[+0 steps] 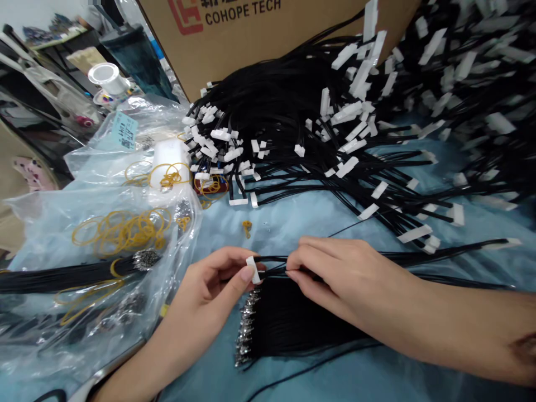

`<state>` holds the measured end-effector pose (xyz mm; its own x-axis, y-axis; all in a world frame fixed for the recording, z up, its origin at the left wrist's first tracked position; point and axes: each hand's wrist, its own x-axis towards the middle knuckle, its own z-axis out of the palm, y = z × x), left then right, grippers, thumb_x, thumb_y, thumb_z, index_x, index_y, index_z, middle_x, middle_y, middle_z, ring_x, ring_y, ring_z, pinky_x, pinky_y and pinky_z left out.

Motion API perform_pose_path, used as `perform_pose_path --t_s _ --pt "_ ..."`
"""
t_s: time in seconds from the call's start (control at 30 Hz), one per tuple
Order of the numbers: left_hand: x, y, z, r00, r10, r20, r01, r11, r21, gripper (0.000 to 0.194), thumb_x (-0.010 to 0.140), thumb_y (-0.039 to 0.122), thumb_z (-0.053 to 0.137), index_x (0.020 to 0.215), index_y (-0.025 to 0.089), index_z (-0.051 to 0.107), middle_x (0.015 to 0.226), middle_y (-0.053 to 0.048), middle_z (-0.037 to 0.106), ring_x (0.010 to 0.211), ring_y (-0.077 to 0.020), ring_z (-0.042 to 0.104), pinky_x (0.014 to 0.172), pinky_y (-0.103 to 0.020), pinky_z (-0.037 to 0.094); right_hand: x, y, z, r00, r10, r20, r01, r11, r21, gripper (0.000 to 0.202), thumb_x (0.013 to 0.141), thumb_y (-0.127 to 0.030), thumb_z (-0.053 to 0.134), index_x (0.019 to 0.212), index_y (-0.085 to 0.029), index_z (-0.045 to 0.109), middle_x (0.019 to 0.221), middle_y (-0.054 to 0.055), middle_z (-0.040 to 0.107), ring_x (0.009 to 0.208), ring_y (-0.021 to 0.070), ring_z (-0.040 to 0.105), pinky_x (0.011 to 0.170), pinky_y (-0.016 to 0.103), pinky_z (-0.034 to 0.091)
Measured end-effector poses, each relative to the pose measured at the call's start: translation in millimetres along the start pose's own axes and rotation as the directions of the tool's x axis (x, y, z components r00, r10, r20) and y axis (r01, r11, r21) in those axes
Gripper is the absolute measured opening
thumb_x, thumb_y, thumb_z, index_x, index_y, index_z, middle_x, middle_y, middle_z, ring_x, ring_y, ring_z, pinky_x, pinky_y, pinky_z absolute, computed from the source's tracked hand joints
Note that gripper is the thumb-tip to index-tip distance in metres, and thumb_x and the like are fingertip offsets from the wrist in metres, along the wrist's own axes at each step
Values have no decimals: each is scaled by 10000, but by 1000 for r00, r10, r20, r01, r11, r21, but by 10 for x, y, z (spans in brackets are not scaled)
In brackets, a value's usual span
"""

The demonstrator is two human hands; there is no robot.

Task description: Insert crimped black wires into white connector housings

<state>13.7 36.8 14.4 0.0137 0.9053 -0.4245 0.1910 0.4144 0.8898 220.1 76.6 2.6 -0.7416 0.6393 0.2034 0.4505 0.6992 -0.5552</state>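
A white connector [253, 270] with black wires running rightward is pinched between the thumb and fingers of my left hand [218, 285]. Just to its right, my right hand [322, 268] has thumb and fingers closed around the black wires [272, 259] of that connector; its exact fingertip grip is partly hidden. Below both hands lies a flat bundle of black wires [301, 324], its left ends tipped with shiny metal terminals [247, 326]. A further black cable [460, 250] stretches out past my right wrist.
Behind my hands is a large heap of black cables [276, 89] with white connectors, before a cardboard box [259, 39]. Clear plastic bags [58, 206] with yellow rubber bands [125, 231] lie left, near a white spool [108, 78]. Blue sheeting [221, 234] covers the table.
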Motion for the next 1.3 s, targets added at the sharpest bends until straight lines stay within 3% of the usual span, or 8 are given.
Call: perform_pose_path --t_s 0.37,0.63,0.8,0.9,1.0,1.13,1.3 --pt "-14 -23 38 998 58 -2 -58 996 75 70 802 288 651 835 290 713 766 81 720 694 -58 641 641 -94 512 60 1 39 1000 1 5 -1 1000 25 162 901 -123 459 795 -114 582 721 11 532 599 118 505 547 261 387" --pt "-22 -19 40 999 51 -9 -50 997 60 75 799 285 658 846 282 715 768 76 735 688 -64 655 638 -105 525 21 11 130 993 -114 -34 112 992 -60 142 884 -69 458 813 -115 573 732 5 511 619 111 449 558 257 362" --pt "-41 10 41 996 75 -46 -70 994 87 73 792 288 650 818 261 713 739 63 730 677 -81 652 623 -124 528 7 -73 83 956 -250 -154 222 959 -178 198 887 -62 443 806 -95 621 744 57 526 682 157 441 613 302 382" --pt "-33 12 37 995 87 -51 -82 992 100 77 796 287 642 825 272 711 747 68 729 701 -82 655 646 -127 525 -25 -129 79 937 -335 -99 308 927 -214 162 871 -83 481 833 -87 639 774 77 545 724 184 454 627 318 389" --pt "-14 3 29 996 79 -48 -73 991 115 86 799 304 635 842 281 706 752 71 720 718 -82 650 663 -132 521 -68 -135 143 953 -303 -17 291 928 -233 73 838 -87 535 836 -113 603 791 53 546 717 183 452 619 314 387" --pt "-11 -5 16 998 55 -37 -49 989 141 97 801 326 630 837 273 703 765 63 716 726 -89 648 667 -143 519 -122 -128 225 971 -238 -16 230 953 -195 77 799 -57 552 840 -122 552 813 41 530 729 181 449 655 326 403" --pt "-27 1 12 998 35 -45 -29 992 126 99 796 329 635 843 272 700 794 57 726 734 -92 652 674 -146 522 -138 -178 195 966 -257 -39 229 911 -343 160 797 -8 443 859 -106 553 838 87 557 790 228 496 705 365 429"
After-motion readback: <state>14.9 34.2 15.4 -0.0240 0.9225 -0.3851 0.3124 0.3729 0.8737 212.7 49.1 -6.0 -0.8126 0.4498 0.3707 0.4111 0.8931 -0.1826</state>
